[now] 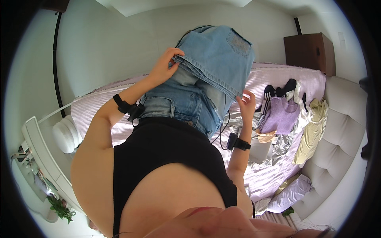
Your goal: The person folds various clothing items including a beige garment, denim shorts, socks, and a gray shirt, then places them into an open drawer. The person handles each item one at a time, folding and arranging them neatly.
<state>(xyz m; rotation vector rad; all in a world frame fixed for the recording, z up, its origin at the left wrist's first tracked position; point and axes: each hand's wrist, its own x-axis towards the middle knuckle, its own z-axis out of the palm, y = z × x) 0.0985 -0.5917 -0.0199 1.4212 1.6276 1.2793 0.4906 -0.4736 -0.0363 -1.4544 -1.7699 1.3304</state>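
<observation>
A light-blue denim garment (214, 56) with a patch pocket and stitched hem is held up in front of my body. My left hand (166, 64) pinches one end of its layered hem between thumb and fingers. At the hem's other end, my right hand (247, 102) grips the lower corner with its fingertips. Behind and below the garment are the worn blue jeans (184, 107), partly covered by it. A black wrist strap with a small device sits on each of my forearms.
A bed with a pink ribbed cover (101, 104) lies ahead. On it are a purple knit top (281, 116), black socks (288, 85) and a yellow-green cloth (311, 134). A tufted headboard (342, 134) and a brown cabinet (303, 50) stand right; a white dresser (49, 160) stands left.
</observation>
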